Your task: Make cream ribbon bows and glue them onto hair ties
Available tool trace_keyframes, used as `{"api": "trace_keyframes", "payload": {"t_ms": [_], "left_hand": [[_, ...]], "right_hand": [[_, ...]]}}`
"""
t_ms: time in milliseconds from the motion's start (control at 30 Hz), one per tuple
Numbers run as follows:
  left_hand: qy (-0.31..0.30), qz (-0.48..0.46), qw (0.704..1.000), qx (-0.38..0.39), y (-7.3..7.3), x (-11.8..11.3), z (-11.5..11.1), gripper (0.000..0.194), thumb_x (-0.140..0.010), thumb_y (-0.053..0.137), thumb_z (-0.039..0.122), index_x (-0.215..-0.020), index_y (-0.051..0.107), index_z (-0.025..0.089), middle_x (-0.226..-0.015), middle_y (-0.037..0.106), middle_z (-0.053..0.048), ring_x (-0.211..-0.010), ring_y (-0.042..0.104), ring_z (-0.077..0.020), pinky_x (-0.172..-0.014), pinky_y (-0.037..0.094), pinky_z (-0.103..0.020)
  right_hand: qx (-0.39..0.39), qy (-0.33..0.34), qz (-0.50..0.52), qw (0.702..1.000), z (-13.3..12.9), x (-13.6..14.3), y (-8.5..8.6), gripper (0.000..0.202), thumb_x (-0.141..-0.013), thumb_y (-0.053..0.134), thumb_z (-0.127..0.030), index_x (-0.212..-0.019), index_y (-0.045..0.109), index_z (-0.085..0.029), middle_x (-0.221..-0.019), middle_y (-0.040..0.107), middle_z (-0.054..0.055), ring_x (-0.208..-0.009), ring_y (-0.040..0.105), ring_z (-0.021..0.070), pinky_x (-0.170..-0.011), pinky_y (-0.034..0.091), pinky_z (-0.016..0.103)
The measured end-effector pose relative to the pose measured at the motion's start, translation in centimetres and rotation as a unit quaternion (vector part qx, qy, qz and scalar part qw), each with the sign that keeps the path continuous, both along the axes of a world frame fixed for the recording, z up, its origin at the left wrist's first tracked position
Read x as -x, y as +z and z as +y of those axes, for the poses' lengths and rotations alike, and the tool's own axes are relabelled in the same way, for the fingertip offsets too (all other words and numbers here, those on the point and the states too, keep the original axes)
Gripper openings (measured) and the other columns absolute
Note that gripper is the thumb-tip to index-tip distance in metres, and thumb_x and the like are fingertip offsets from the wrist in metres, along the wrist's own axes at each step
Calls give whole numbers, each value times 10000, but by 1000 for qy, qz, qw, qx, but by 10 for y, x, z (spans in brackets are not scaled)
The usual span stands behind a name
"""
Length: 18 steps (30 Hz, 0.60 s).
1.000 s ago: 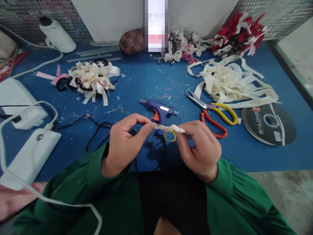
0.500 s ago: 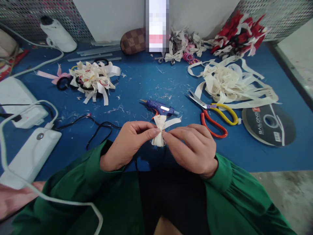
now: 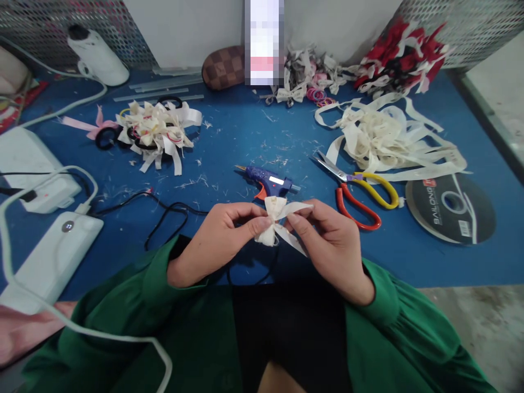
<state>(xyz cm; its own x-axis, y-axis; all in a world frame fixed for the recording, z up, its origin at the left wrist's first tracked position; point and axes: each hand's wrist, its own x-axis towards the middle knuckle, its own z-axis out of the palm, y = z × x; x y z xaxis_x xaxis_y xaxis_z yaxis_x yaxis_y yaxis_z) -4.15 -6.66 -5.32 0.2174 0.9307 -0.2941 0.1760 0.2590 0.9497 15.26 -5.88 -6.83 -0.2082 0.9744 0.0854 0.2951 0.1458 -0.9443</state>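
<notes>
A cream ribbon bow (image 3: 268,236) is pinched at its middle between the thumb and fingers of my left hand (image 3: 229,232). Its two ribbon tails spread to the right. My right hand (image 3: 333,240) is closed beside the bow, thumb against fingers at the tails; whether both tails are in its grip is hard to see. Just beyond the bow a blue glue gun (image 3: 268,181) with an orange trigger lies on its side, nozzle to the left. Scissors (image 3: 347,180) with one red and one yellow handle rest, blades slightly apart, right of the glue gun.
Loose cream ribbon (image 3: 376,136) heaps at the right, behind a black ribbon spool (image 3: 450,210). Finished-looking bows with hair ties (image 3: 155,131) pile at the left. A white power bank (image 3: 53,262) and cables lie near left. A checkered case (image 3: 223,68) and a phone (image 3: 264,43) stand behind.
My right hand has shifted slightly right from the bow's centre, its thumb now higher. The ribbon tails, earlier mostly hidden, now fan out to the right. My left hand keeps its pinch.
</notes>
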Motion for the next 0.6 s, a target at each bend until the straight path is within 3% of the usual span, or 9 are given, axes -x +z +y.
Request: {"api": "trace_keyframes", "payload": {"t_ms": [267, 600], "left_hand": [[-10, 31, 999, -17, 2, -3, -1, 180, -868, 703, 329, -813, 746, 163, -736, 710, -15, -691, 628, -145, -677, 493, -247], [-7, 47, 999, -22, -2, -3, -2, 222, -870, 699, 378, -822, 754, 168, -735, 695, -17, -676, 600, -145, -651, 478, -257]], "right_hand": [[-2, 25, 45, 999, -1, 1, -1, 91, -924, 627, -233, -859, 682, -202, -782, 693, 9, -697, 621, 141, -661, 511, 279], [4, 27, 44, 999, -2, 1, 1, 175, -920, 609, -187, -754, 663, -195, -692, 660, -10, -639, 598, 118, -614, 482, 253]]}}
